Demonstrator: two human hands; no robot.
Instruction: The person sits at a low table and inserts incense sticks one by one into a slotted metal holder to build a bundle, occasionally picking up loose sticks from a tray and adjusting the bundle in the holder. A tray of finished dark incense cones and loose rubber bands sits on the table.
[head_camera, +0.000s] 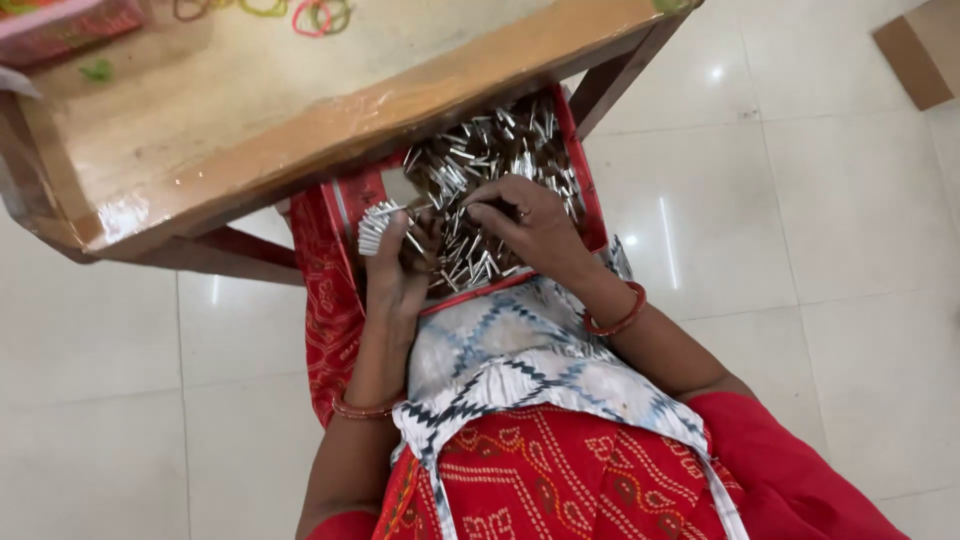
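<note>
Wooden table (300, 110), its top bearing coloured rubber bands (318, 14) at the far edge, a pink box (60, 25) at the far left corner and a small green scrap (97, 70) just beside that box; white tiled floor (800, 250) around the table; brown cardboard piece (915, 50) on the floor, well right of the table

You are sitting in what looks like a home set up for piecework, not a factory. Under you is a glossy white tiled floor (820, 250); in front stands a plain wooden worktop (300, 90) strewn with coloured rubber bands (320, 15). A red-rimmed tray (590, 190) heaped with small metal-tipped sticks (480, 160) rests on your lap, and a cardboard piece (920, 50) lies aside.
</note>
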